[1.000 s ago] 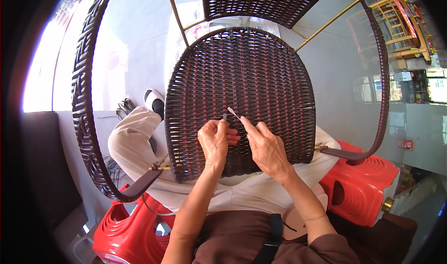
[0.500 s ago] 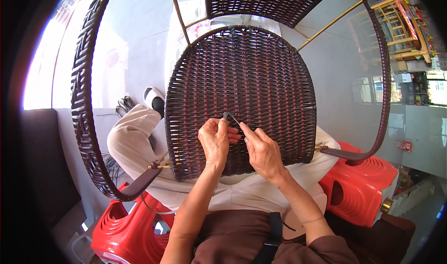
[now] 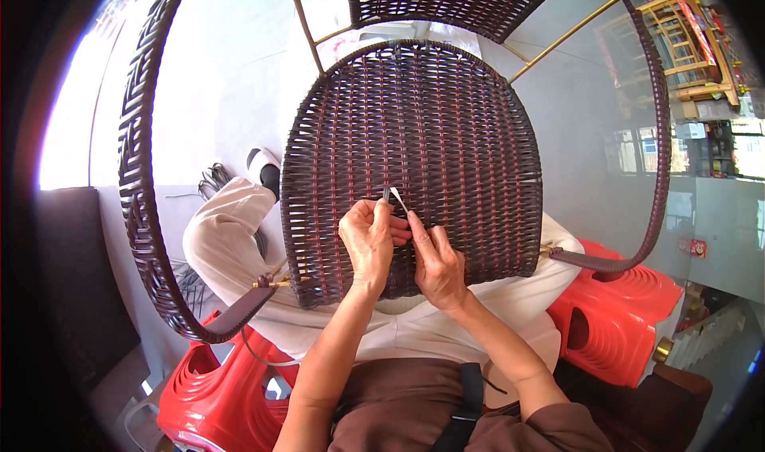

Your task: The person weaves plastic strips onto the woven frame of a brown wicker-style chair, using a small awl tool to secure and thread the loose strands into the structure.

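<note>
A dark brown woven chair seat [image 3: 462, 125] with reddish strands lies across my lap. Over its near half, my left hand [image 3: 367, 243] pinches the end of a dark, flat weaving strip [image 3: 386, 194] between thumb and forefinger. My right hand [image 3: 441, 267], close beside it, is closed round a slim metal tool with a flat, bright tip [image 3: 399, 197]. Its forefinger stretches along the tool. That tip is at the strip's end; whether they touch, I cannot tell. The tool's handle is hidden in my right palm.
Braided armrests curve up at left [image 3: 142, 173] and right [image 3: 660, 125], with a woven backrest [image 3: 454, 1] beyond. Red plastic stools stand at left [image 3: 203, 396] and right [image 3: 617, 316]. Loose dark strips [image 3: 213, 181] lie near my slippered foot. Wooden frames [image 3: 677, 45] are stacked far right.
My right hand has shifted slightly left and turned more upright, bringing the tool closer to the strip; its tip now looks brighter. My left hand has hardly moved.
</note>
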A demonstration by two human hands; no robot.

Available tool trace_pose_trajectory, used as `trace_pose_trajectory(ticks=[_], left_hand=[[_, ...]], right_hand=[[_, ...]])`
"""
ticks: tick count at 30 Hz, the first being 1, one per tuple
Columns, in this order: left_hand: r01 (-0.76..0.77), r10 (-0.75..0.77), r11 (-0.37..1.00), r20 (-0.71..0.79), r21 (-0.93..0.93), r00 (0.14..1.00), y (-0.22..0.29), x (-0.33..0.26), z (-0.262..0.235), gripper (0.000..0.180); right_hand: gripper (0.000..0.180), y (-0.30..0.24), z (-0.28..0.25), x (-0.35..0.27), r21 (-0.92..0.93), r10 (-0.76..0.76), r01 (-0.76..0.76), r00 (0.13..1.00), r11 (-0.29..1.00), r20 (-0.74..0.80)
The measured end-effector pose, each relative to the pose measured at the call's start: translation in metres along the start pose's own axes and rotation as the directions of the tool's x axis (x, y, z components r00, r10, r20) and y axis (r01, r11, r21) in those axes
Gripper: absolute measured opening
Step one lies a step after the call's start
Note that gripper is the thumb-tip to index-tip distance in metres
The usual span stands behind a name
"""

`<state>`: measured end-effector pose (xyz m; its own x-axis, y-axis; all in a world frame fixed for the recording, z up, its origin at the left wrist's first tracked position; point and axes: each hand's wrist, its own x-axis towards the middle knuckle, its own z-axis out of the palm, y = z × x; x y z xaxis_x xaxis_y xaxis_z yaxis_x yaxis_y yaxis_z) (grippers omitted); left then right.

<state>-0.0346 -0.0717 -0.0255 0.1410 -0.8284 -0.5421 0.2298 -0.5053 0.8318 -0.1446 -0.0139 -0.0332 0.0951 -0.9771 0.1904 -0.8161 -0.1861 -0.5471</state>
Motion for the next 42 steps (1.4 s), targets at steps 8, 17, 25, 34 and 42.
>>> trace_pose_trajectory(ticks=[8, 17, 25, 34, 42], left_hand=[[0.004, -0.004, 1.0, -0.029, 0.015, 1.0, 0.004, -0.003, 0.004, 0.022], [-0.002, 0.002, 1.0, -0.054, 0.008, 0.999, 0.004, -0.003, 0.006, 0.022], [0.025, -0.024, 1.0, -0.04, 0.013, 0.999, 0.008, -0.001, 0.005, 0.024], [0.002, -0.004, 1.0, -0.064, -0.024, 0.998, 0.007, -0.002, 0.009, 0.025], [-0.006, 0.008, 0.999, -0.044, 0.044, 0.999, 0.004, 0.006, 0.007, 0.027]], right_hand=[[0.056, 0.001, 0.001, 0.0, 0.019, -0.009, 0.009, 0.999, 1.0, -0.04], [0.054, 0.0, 0.0, 0.0, 0.022, -0.005, 0.006, 0.999, 1.0, -0.042], [0.051, 0.003, 0.003, -0.001, 0.025, -0.03, 0.032, 0.996, 0.999, -0.081], [0.051, 0.002, 0.002, -0.001, 0.033, -0.027, 0.03, 0.996, 0.999, -0.087], [0.042, -0.004, -0.007, 0.003, 0.076, 0.045, -0.043, 0.998, 0.996, -0.031]])
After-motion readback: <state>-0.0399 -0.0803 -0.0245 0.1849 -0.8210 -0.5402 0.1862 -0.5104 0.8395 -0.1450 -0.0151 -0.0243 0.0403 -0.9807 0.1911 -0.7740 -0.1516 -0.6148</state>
